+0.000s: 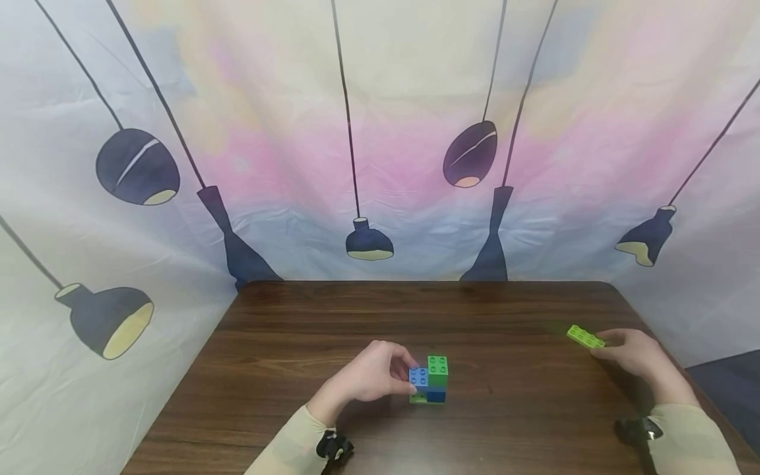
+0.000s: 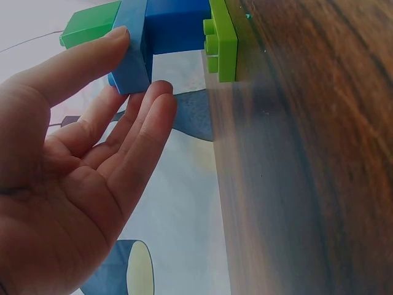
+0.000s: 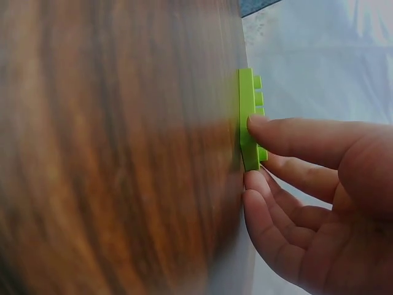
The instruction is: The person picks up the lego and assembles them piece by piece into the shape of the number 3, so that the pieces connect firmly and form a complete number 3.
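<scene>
My left hand (image 1: 371, 373) pinches a light blue toy brick (image 1: 418, 377) between thumb and fingers. That brick is part of a small stack and juts out toward the hand. Under it is a dark blue brick (image 2: 177, 24), which rises from a lime green studded plate (image 2: 227, 43) on the table. A green brick (image 1: 437, 366) tops the stack on its right side. Off to the right, my right hand (image 1: 635, 353) grips one end of a second flat lime green plate (image 1: 584, 337). Its studs face up and its underside is right at the tabletop in the right wrist view (image 3: 247, 110).
Both hands work over a dark wood-grain table (image 1: 332, 316). A cloth backdrop (image 1: 410, 86) printed with hanging lamps rises behind its far edge and along the sides. Dark wrist-worn devices sit at both sleeves. At the right lies a dark grey surface (image 1: 727, 382) beyond the table edge.
</scene>
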Motion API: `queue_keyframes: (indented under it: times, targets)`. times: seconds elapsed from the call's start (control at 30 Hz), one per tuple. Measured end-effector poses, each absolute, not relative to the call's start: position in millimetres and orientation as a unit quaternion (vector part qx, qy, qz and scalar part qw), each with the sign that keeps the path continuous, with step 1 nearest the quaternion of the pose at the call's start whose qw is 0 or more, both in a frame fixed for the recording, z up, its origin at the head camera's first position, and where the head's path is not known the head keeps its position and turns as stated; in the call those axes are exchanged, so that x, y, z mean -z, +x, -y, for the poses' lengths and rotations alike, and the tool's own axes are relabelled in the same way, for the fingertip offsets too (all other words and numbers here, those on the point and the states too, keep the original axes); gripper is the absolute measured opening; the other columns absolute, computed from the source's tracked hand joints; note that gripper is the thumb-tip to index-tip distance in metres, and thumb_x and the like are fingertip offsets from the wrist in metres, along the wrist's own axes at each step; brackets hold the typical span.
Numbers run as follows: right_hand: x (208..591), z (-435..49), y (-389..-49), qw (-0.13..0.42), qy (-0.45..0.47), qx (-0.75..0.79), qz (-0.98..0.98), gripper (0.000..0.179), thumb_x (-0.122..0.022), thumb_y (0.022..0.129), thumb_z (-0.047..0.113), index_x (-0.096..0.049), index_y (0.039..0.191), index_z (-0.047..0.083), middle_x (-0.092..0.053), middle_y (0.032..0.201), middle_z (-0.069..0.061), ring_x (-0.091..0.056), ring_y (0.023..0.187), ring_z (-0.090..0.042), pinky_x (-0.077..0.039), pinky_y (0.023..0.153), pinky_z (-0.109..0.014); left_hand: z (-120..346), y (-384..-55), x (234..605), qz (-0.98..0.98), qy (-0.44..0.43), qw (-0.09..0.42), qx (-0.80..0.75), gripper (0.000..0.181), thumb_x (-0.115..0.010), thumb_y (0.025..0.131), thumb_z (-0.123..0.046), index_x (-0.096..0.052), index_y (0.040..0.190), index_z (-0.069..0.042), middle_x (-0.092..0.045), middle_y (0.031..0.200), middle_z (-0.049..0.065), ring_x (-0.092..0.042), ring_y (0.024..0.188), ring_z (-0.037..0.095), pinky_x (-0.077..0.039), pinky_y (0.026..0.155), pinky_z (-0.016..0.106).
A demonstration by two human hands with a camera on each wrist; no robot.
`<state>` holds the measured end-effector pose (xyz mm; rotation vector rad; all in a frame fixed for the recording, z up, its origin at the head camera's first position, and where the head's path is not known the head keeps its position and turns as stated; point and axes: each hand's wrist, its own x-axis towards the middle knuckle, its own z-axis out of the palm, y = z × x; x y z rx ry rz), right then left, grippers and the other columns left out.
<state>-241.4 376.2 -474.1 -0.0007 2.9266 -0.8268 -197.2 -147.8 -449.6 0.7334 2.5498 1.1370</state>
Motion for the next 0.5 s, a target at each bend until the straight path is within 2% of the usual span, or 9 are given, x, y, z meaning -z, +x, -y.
queue_keyframes:
  times: [0.23, 0.5]
  targets:
    - [473.3, -375.0, -240.1, 0.052, -0.002, 0.272, -0.961, 0.058, -0.077, 0.095, 0.025, -0.059, 0.127, -0.02, -0.066, 0.114, -0.041, -0.061, 0.108, -0.06, -0.05, 0.088, -0.068, 148.2, -196.6, 448.6, -0.875, 0.257, 0.126, -0.391, 0.027, -0.093, 0.083, -0.013, -0.078, 0.105, -0.008, -0.072, 0.089, -0.007, -0.067, 0.078, 0.004, -0.056, 0.07, 0.025]
    - [475.3, -376.7, -242.5, 0.057, -0.006, 0.272, -0.961, 0.059, -0.079, 0.094, 0.026, -0.061, 0.126, -0.02, -0.067, 0.114, -0.04, -0.061, 0.107, -0.059, -0.05, 0.087, -0.067, 148.2, -196.0, 447.6, -0.874, 0.258, 0.125, -0.393, 0.027, -0.093, 0.083, -0.011, -0.078, 0.104, -0.008, -0.072, 0.087, -0.007, -0.067, 0.077, 0.004, -0.056, 0.07, 0.025]
